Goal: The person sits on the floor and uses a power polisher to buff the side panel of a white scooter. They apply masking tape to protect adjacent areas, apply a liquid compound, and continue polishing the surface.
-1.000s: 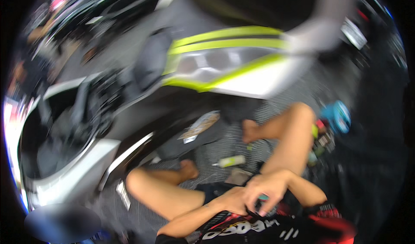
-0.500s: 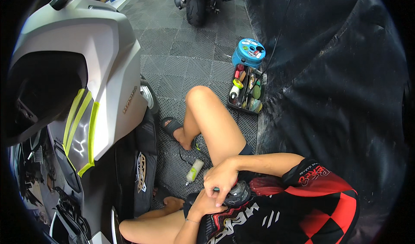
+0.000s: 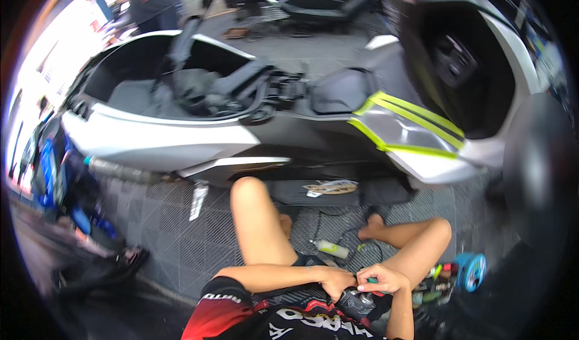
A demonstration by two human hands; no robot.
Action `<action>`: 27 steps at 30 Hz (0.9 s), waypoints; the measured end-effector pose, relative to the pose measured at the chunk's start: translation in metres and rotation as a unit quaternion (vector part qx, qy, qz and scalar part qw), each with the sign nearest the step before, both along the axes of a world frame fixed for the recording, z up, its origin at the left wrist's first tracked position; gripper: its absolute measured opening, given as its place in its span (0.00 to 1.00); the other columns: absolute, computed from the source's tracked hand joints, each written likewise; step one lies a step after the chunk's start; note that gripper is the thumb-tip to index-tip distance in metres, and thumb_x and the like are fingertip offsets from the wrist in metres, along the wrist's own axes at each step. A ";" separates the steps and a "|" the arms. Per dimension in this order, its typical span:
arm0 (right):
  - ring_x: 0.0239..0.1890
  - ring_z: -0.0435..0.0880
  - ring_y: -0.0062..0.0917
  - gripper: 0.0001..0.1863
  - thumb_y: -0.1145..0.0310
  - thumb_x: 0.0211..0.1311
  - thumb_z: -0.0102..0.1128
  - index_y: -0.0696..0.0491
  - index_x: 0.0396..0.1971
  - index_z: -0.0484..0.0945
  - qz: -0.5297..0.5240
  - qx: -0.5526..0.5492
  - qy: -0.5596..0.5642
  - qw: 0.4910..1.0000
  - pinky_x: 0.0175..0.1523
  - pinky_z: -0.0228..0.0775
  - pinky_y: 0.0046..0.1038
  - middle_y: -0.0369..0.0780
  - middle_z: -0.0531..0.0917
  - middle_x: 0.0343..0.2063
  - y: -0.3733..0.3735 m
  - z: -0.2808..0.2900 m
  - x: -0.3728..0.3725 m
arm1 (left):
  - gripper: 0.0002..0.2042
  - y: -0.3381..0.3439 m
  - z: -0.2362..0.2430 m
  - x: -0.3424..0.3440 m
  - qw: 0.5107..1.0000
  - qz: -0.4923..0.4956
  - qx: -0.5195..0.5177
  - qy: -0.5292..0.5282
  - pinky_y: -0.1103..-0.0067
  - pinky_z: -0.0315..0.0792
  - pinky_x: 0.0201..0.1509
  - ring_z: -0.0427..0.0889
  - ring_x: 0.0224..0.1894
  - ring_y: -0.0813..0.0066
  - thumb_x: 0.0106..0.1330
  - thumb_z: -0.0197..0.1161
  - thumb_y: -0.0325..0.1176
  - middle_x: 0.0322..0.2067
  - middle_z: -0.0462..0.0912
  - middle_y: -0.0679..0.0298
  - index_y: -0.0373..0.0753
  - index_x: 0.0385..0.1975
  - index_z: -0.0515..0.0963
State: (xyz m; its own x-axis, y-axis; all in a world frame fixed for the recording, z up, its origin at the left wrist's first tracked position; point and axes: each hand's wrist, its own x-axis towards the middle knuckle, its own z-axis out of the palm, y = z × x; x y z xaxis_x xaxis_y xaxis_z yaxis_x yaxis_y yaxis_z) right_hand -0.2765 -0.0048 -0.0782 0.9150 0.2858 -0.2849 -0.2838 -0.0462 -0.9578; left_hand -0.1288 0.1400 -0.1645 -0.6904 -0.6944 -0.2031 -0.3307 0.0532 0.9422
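Both my hands meet low over my lap, at a black power tool (image 3: 357,304) that looks like a polisher and has a red part near its top. My right hand (image 3: 386,278) is closed, its thumb along a small green piece (image 3: 371,281) at the tool's top; whether that is a pad cannot be told. My left hand (image 3: 338,283) is curled beside it, fingers bent down against the tool's near left side. What those fingers grip is hidden. On the floor beyond lies a pale bottle (image 3: 332,248) with a green label.
A silver and black scooter (image 3: 163,136) stretches across in front, with yellow-green masking tape (image 3: 416,152) around a glossy panel (image 3: 401,123). To the right stand a blue round stool (image 3: 471,272) and a tray of supplies (image 3: 435,289). A dark cord (image 3: 347,234) crosses the floor.
My view has swung left, so the whole scooter now spans the front and the stool and tray sit lower right. The hands stay together at the tool; the left fingers now bend down more.
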 end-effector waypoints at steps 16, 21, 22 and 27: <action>0.34 0.77 0.22 0.14 0.68 0.73 0.62 0.61 0.27 0.81 0.130 0.113 0.092 0.981 0.44 0.68 0.27 0.38 0.80 0.29 -0.027 -0.035 0.068 | 0.26 0.004 -0.013 0.030 0.997 0.070 0.014 0.012 0.60 0.76 0.46 0.86 0.43 0.49 0.37 0.76 0.42 0.36 0.88 0.49 0.35 0.37 0.82; 0.41 0.84 0.30 0.25 0.51 0.77 0.54 0.61 0.33 0.80 0.025 0.219 -0.016 0.975 0.51 0.74 0.31 0.45 0.83 0.33 -0.019 -0.017 0.070 | 0.28 0.010 -0.005 0.034 0.994 0.106 0.000 0.009 0.59 0.76 0.47 0.85 0.42 0.47 0.31 0.77 0.39 0.35 0.87 0.51 0.37 0.38 0.81; 0.43 0.84 0.33 0.29 0.46 0.77 0.50 0.62 0.37 0.79 -0.077 0.255 -0.035 0.963 0.53 0.74 0.34 0.47 0.84 0.34 -0.017 -0.016 0.070 | 0.29 0.011 -0.002 0.036 0.993 0.116 -0.017 0.002 0.59 0.76 0.47 0.85 0.42 0.47 0.31 0.77 0.39 0.34 0.87 0.51 0.36 0.38 0.81; 0.49 0.85 0.38 0.44 0.32 0.76 0.31 0.64 0.49 0.75 -0.423 0.338 -0.076 0.837 0.59 0.76 0.42 0.51 0.85 0.42 -0.017 -0.029 0.055 | 0.42 0.013 0.016 0.052 0.964 0.184 -0.068 0.180 0.64 0.76 0.50 0.84 0.43 0.48 0.30 0.74 0.32 0.37 0.86 0.49 0.32 0.56 0.75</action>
State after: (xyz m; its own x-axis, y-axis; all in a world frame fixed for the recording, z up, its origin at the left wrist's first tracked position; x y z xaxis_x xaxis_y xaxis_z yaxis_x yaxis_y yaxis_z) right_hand -0.2212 -0.0215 -0.1076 0.8820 -0.4348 -0.1817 0.1874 0.6774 -0.7114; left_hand -0.0771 0.1531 -0.1484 -0.4002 -0.9094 0.1136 -0.0027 0.1251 0.9921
